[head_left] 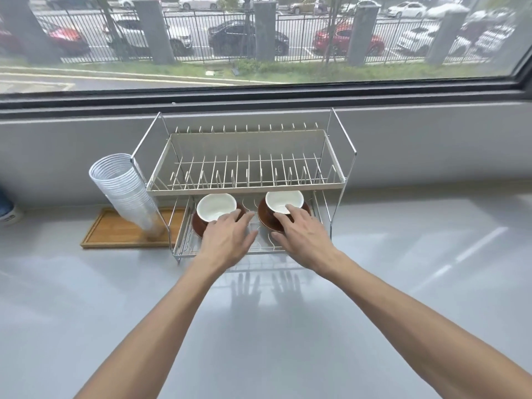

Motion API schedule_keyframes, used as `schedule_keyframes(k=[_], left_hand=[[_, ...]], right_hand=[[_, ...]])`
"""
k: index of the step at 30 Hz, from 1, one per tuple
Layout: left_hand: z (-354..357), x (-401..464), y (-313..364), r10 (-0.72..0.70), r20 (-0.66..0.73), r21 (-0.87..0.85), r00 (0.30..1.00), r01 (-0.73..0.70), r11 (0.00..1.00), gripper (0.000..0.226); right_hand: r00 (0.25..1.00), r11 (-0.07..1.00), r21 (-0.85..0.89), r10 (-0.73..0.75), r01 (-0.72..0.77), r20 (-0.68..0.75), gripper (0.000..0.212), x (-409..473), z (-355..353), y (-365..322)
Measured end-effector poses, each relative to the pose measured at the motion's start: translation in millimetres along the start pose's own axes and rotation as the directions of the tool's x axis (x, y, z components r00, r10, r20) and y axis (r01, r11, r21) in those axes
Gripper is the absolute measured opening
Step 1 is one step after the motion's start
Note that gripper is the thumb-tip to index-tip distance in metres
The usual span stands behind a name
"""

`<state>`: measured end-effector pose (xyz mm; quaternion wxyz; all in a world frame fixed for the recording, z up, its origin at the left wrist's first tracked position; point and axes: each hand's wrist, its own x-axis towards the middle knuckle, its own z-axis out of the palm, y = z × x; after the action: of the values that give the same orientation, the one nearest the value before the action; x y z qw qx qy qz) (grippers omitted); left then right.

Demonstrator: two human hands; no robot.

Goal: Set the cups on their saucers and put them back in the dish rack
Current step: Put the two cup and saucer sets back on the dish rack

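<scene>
I see both cups sitting on their brown saucers on the lower tier of the dish rack (247, 185), which stands on the grey counter (259, 326) under the window. The left cup (214, 206) rests on the left saucer (198, 226), the right cup (283, 200) on the right saucer (266, 218), with bare wire shelf between the two pairs. My left hand (227, 237) reaches in at the left cup, fingers spread and loose, fingertips at or just over its near rim; from this angle I cannot tell for sure that they touch, and nothing is clamped. My right hand (302, 236) is likewise spread, its index finger lying over the near rim of the right cup, holding nothing. The upper tier of the rack carries only its plate dividers. Left of the rack, a leaning stack of clear plastic cups (126, 191) stands on a wooden tray (115, 234), touching the rack's frame.
</scene>
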<state>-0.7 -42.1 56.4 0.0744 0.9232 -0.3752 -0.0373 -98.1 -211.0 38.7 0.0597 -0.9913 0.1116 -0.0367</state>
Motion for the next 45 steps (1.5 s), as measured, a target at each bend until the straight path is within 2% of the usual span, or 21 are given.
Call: schedule_keyframes(k=[3, 7, 11, 13, 15, 18, 20, 24, 29, 34, 39, 45], left_hand=[[10.8, 12.6, 13.9, -0.063, -0.070, -0.108, 0.996, 0.055, 0.993, 0.056], [25.2, 26.3, 30.9, -0.111, -0.181, -0.206, 0.977, 0.073, 0.976, 0.054], [33.2, 45.6, 44.0, -0.229, -0.190, -0.364, 0.955, 0.148, 0.919, 0.051], [37.3, 53.2, 47.8, -0.268, -0.218, -0.405, 0.938, 0.162, 0.900, 0.043], [42.5, 61.3, 49.3, -0.300, -0.229, -0.437, 0.926, 0.178, 0.882, 0.034], [49.6, 75.4, 50.9, -0.409, -0.106, -0.565, 0.906, 0.284, 0.775, 0.035], [54.2, 83.5, 51.2, -0.469, -0.042, -0.606, 0.882, 0.351, 0.714, 0.039], [60.8, 93.9, 52.2, -0.512, 0.029, -0.629, 0.859, 0.414, 0.658, 0.045], [65.5, 101.6, 52.4, -0.523, 0.122, -0.670, 0.844, 0.459, 0.583, 0.048], [70.2, 103.1, 49.1, -0.542, 0.190, -0.727, 0.819, 0.488, 0.483, 0.048], [74.5, 100.9, 48.2, -0.523, 0.223, -0.817, 0.823, 0.450, 0.360, 0.050], [75.8, 97.0, 45.5, -0.505, 0.236, -0.831, 0.831, 0.441, 0.338, 0.050]], right_hand=[[0.997, 0.999, 0.024, 0.044, -0.042, -0.071, 0.054, 3.2, -0.5, 13.6], [0.992, 0.996, 0.043, 0.081, -0.077, -0.092, 0.056, 8.7, 4.5, 23.5], [0.982, 0.987, 0.081, 0.149, -0.140, -0.119, 0.055, 24.4, 9.6, 33.6], [0.967, 0.971, 0.148, 0.209, -0.188, -0.143, 0.050, 33.8, 12.0, 36.7], [0.948, 0.925, 0.286, 0.294, -0.250, -0.124, 0.048, 43.2, 15.8, 38.4], [0.908, 0.781, 0.507, 0.419, -0.364, 0.006, 0.055, 58.4, 21.7, 43.6], [0.880, 0.690, 0.580, 0.463, -0.433, 0.107, 0.053, 69.1, 26.3, 49.8], [0.857, 0.588, 0.660, 0.484, -0.467, 0.175, 0.044, 81.3, 32.4, 60.0], [0.778, 0.451, 0.682, 0.560, -0.575, 0.285, 0.040, 83.6, 41.4, 63.0], [0.773, 0.444, 0.687, 0.570, -0.575, 0.280, 0.028, 84.9, 46.9, 64.2], [0.790, 0.439, 0.711, 0.549, -0.549, 0.272, 0.039, 81.0, 48.3, 64.8], [0.802, 0.456, 0.706, 0.532, -0.542, 0.272, 0.043, 74.5, 48.0, 63.7]])
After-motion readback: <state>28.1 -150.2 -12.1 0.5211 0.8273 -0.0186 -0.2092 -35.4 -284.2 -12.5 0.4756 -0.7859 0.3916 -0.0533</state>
